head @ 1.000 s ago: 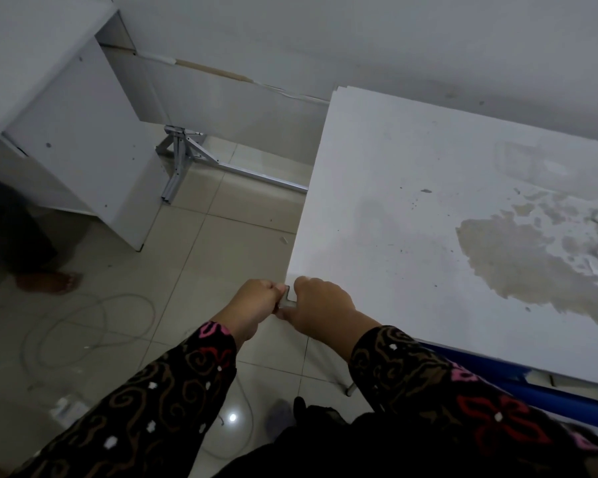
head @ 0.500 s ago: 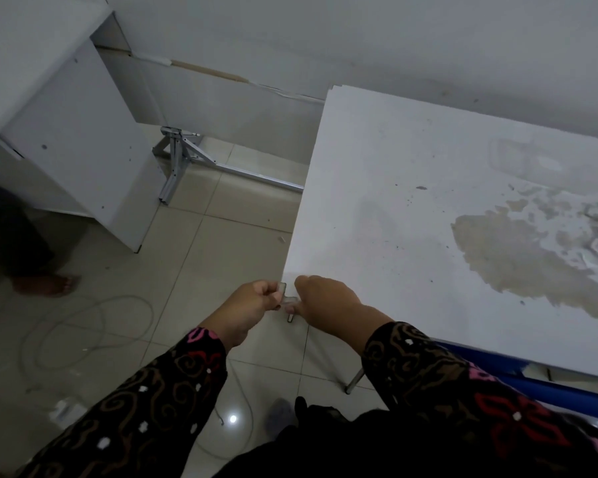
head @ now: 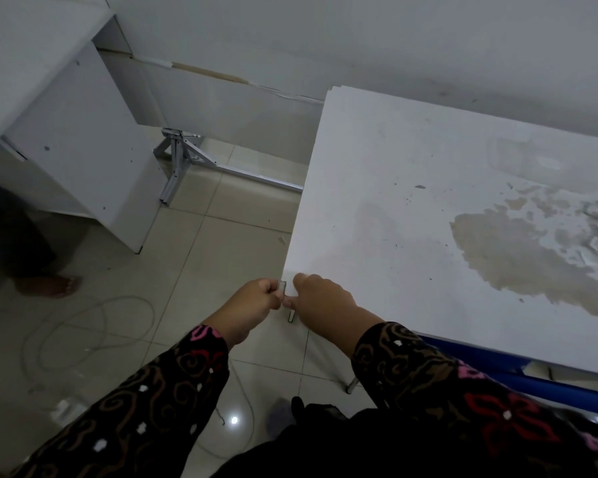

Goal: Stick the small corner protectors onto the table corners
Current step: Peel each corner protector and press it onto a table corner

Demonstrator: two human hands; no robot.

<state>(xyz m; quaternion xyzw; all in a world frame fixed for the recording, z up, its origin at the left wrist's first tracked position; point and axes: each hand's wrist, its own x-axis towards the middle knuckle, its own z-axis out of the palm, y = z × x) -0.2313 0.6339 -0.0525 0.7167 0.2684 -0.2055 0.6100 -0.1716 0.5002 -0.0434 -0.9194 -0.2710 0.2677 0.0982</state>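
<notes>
Pinching a small clear corner protector [head: 283, 288] at the near corner of the white table [head: 394, 201], 2 hands meet knuckle to knuckle. The left hand [head: 256, 301] grips its upper end with curled fingers just off that corner; the right hand [head: 325, 301] curls over the corner, thumb on the piece. A brown stain [head: 518, 257] lies well right of the corner.
</notes>
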